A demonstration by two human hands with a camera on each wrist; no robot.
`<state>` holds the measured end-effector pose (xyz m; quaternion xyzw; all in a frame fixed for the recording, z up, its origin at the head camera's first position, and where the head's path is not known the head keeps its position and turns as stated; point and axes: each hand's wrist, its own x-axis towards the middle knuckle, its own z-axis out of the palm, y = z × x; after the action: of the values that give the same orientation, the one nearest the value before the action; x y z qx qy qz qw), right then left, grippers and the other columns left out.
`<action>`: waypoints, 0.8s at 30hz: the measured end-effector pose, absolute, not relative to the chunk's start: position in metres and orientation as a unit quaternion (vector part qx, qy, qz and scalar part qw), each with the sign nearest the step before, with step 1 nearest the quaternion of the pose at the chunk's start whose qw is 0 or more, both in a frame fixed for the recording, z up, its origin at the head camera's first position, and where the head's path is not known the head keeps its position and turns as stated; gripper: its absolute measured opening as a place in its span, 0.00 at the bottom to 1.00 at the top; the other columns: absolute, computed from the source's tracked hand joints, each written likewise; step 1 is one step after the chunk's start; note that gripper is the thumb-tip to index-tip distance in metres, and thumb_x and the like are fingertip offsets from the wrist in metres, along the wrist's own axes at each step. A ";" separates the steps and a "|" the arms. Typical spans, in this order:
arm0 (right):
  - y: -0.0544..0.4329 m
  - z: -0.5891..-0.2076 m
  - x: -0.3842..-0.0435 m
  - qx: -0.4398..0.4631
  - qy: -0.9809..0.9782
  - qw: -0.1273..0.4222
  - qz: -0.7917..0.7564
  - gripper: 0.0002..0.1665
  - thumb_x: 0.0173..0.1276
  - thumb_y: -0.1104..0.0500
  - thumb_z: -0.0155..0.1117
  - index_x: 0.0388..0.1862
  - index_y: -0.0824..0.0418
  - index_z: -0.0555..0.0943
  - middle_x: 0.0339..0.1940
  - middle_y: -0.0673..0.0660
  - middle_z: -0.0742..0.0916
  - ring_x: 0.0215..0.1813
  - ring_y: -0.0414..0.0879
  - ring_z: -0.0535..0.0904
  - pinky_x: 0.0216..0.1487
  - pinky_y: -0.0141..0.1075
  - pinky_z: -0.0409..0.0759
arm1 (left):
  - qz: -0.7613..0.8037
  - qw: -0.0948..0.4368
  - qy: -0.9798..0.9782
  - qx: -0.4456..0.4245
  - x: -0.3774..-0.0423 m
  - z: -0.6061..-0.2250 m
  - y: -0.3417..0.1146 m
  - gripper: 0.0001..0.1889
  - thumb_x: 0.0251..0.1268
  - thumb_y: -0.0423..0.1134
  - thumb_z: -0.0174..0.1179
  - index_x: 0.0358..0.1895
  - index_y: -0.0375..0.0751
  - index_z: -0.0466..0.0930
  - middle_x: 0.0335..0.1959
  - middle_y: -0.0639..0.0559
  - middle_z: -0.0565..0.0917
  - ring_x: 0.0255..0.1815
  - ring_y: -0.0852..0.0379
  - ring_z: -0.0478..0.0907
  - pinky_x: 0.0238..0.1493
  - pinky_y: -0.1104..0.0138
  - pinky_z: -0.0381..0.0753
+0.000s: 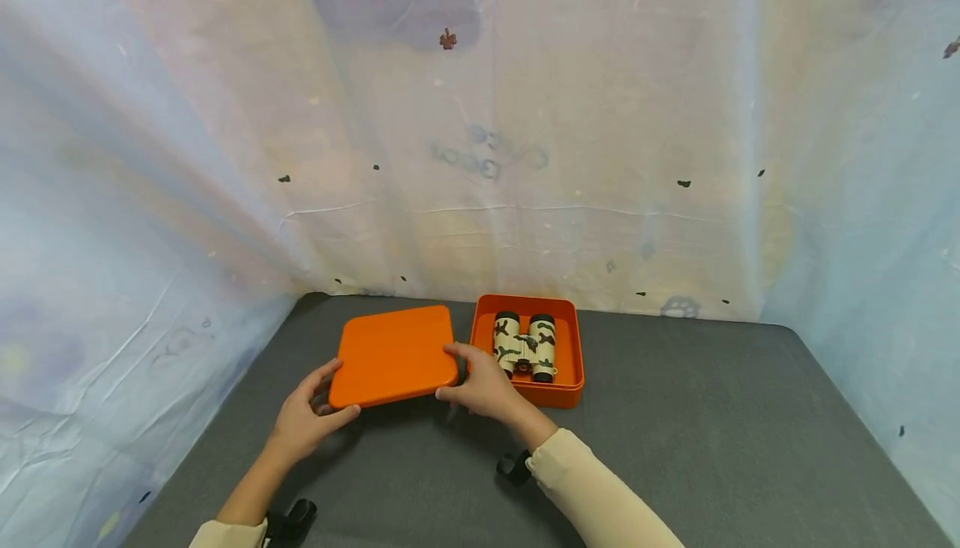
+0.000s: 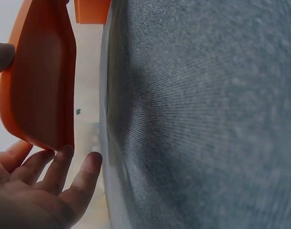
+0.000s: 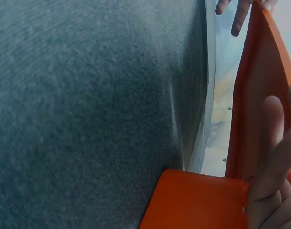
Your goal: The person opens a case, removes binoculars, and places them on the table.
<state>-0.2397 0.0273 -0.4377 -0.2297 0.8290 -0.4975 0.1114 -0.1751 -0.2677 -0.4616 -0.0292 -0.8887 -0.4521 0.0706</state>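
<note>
An orange lid (image 1: 393, 356) is raised above the grey surface, slightly tilted, between both hands. My left hand (image 1: 306, 416) grips its left end, thumb at the near corner and fingers along the side. At the opposite end my right hand (image 1: 489, 383) holds the right edge between thumb and fingers. The hollow underside of the lid (image 2: 42, 76) shows in the left wrist view. Just right of the lid stands an orange box (image 1: 558, 396), uncovered. Camouflage-patterned binoculars (image 1: 543, 346) lie inside it, their lower left part partly behind my right hand.
A grey cloth-covered table (image 1: 697, 423) lies under everything. Pale patterned curtains (image 1: 570, 156) hang behind it and along both sides. The box stands close to the back edge.
</note>
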 end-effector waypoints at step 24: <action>0.024 -0.445 -0.239 -0.242 0.843 0.130 -0.463 0.41 0.60 0.57 0.71 0.71 0.60 0.66 0.62 0.63 0.78 0.27 0.47 0.85 0.29 0.31 0.80 | -0.460 -0.005 -0.888 -0.008 -0.179 -0.468 -0.275 0.43 0.56 0.46 0.70 0.72 0.39 0.60 0.72 0.33 0.62 0.65 0.36 0.67 0.57 0.55 0.80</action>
<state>-0.2392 0.0240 -0.4448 -0.2421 0.8426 -0.4632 0.1299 -0.1786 -0.2747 -0.4678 -0.0075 -0.8879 -0.4600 -0.0045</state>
